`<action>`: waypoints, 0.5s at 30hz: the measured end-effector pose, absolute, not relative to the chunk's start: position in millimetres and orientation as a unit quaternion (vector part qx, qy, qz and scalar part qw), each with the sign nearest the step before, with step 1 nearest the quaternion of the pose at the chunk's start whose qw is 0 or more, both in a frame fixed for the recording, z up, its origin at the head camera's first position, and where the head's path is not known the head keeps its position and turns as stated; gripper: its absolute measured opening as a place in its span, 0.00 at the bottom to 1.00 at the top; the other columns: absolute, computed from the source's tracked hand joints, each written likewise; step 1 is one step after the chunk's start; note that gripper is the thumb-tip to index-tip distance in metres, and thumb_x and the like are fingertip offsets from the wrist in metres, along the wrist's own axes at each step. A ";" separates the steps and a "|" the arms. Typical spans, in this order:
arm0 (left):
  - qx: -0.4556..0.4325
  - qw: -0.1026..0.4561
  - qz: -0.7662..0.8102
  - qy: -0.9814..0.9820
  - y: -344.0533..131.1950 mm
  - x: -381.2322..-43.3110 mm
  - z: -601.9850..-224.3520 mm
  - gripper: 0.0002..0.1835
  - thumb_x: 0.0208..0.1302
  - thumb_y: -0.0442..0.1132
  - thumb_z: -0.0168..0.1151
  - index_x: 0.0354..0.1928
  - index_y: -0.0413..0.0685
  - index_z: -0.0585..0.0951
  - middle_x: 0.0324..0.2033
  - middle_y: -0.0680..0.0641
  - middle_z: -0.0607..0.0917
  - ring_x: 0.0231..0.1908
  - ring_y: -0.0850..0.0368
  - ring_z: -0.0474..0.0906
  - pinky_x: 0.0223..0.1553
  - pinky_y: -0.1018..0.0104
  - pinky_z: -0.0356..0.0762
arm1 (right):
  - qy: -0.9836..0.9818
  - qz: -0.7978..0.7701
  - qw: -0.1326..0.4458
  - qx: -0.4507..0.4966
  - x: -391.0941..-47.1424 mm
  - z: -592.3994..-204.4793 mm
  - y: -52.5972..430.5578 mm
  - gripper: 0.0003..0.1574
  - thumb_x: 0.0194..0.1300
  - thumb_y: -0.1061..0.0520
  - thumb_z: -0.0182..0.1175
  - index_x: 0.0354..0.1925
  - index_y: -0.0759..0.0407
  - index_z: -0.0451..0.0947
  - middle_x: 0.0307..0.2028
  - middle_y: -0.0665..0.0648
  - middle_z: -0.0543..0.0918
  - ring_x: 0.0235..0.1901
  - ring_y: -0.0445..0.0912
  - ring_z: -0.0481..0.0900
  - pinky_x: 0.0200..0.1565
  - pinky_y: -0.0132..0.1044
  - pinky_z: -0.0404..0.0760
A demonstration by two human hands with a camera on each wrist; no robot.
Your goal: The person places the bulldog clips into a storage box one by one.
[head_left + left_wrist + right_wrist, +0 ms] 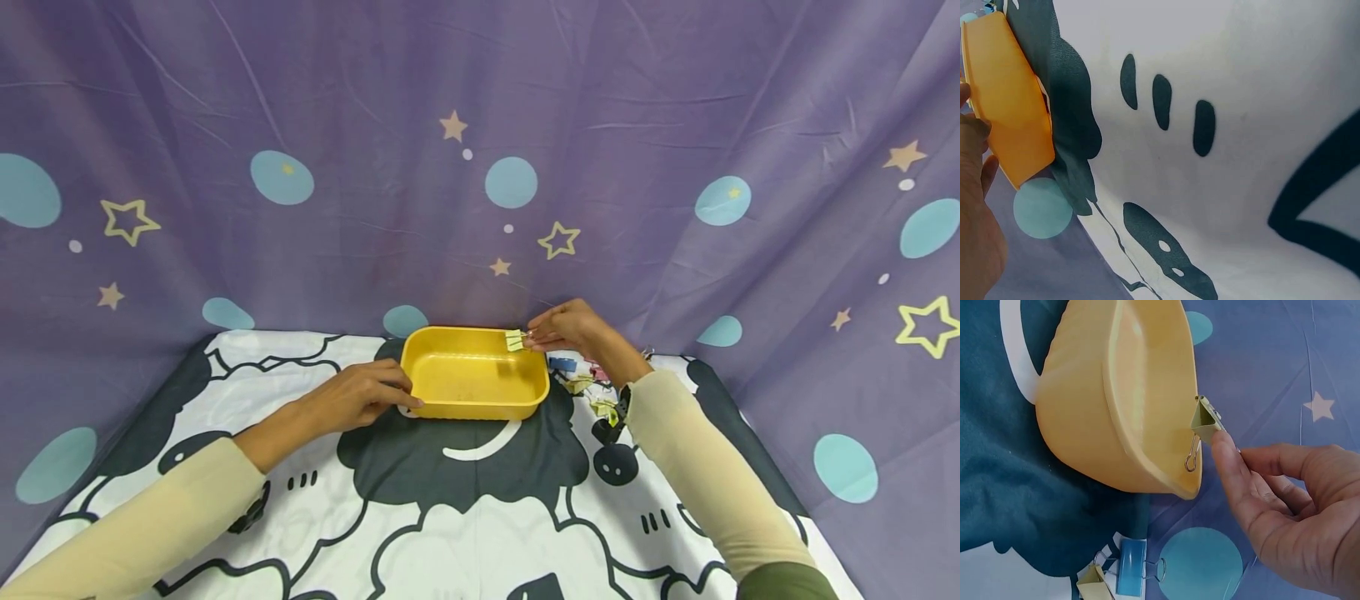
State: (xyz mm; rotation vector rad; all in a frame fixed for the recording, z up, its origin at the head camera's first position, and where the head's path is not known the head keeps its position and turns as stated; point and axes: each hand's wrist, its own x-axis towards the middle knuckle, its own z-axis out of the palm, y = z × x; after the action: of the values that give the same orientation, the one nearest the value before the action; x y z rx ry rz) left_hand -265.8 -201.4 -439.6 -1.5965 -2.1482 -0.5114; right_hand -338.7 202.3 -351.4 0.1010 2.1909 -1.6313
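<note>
A yellow plastic tray (465, 411) stands on the cloth near the back curtain. My left hand (358, 394) holds its left end, thumb at the front corner and fingers along the side; the left wrist view shows those fingers at the rim. At the tray's back right corner, my right hand (573, 327) pinches a pale yellow binder clip (1206, 427) between thumb and index finger. The clip is right at the rim, with one wire handle (1192, 456) over the tray's inner side. No clips show on the visible tray floor.
Right of the tray lie several binder clips, among them a blue clip (562, 364), a pink clip (598, 372) and a yellow clip (604, 410), partly hidden by the right forearm. A purple curtain (360, 167) with stars and dots hangs behind. Black-and-white printed cloth (465, 550) covers the surface.
</note>
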 end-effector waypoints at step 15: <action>-0.580 0.199 -0.192 -0.766 -200.5 -267.5 -438.9 0.33 0.53 0.11 0.68 0.53 0.52 0.97 0.46 0.52 0.93 0.47 0.56 0.84 0.45 0.61 0.88 | 0.777 -0.592 0.214 0.018 -337.8 -356.9 183.9 0.22 0.75 0.71 0.66 0.64 0.78 0.83 0.52 0.73 0.94 0.41 0.52 0.97 0.54 0.47 0.95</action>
State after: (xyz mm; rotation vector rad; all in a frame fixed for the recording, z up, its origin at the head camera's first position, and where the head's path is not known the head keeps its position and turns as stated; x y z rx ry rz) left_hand -267.5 -200.5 -438.9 -1.6216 -2.1440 -0.5384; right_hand -337.8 183.9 -356.9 0.0487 2.1571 -1.6415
